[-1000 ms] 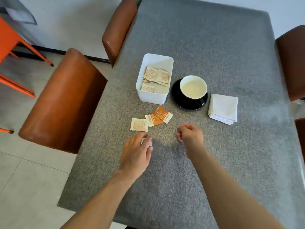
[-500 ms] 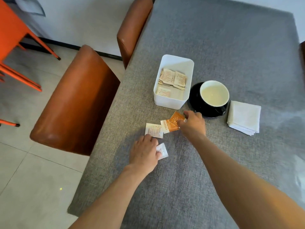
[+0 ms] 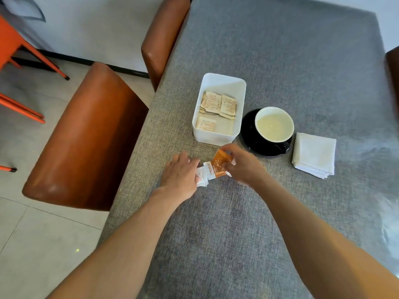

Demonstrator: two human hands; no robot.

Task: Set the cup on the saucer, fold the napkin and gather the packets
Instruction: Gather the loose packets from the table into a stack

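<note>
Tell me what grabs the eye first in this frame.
Both hands meet mid-table: the right hand pinches an orange packet, the left hand presses white packets. Just beyond sit a white bin of packets, a cup on a black saucer, and a folded napkin.

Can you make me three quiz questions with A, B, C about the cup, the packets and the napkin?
1. Where is the cup?
A. on the black saucer
B. inside the white bin
C. on the napkin

2. What colour is the packet pinched by the right hand?
A. blue
B. orange and white
C. green

3. How is the napkin right now?
A. crumpled in a ball
B. spread out flat
C. folded into a square

Answers: 1 A, the cup stands on the saucer beside the white bin. 2 B, the orange packet has a white end, and the left hand covers white packets next to it. 3 C, its stacked layers show at the near edge.
</note>
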